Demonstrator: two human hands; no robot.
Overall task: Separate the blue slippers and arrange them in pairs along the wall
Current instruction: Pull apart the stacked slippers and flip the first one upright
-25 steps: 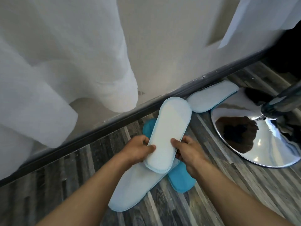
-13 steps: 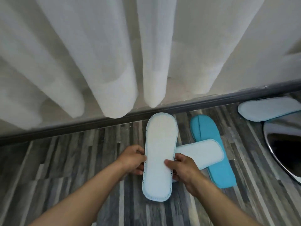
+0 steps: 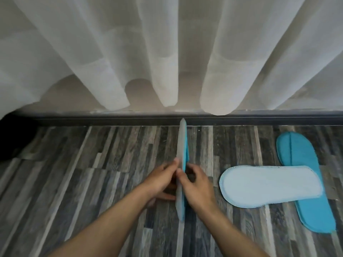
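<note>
I hold one flat blue slipper (image 3: 182,145) on edge between both hands, its toe pointing at the dark baseboard (image 3: 111,120). Its pale sole faces left and its blue side faces right. My left hand (image 3: 161,179) grips it from the left and my right hand (image 3: 196,184) from the right. To the right, a second slipper (image 3: 269,185) lies sole up on the floor, crosswise over a third slipper (image 3: 300,160) that lies blue side up.
Sheer white curtains (image 3: 167,52) hang down to just above the baseboard along the wall. The floor is grey wood-look planks (image 3: 83,173). A dark shadow fills the far left corner.
The view has shifted left, so the two floor slippers now sit further right. I have turned the held slipper from lying flat, sole up, to standing on its edge.
</note>
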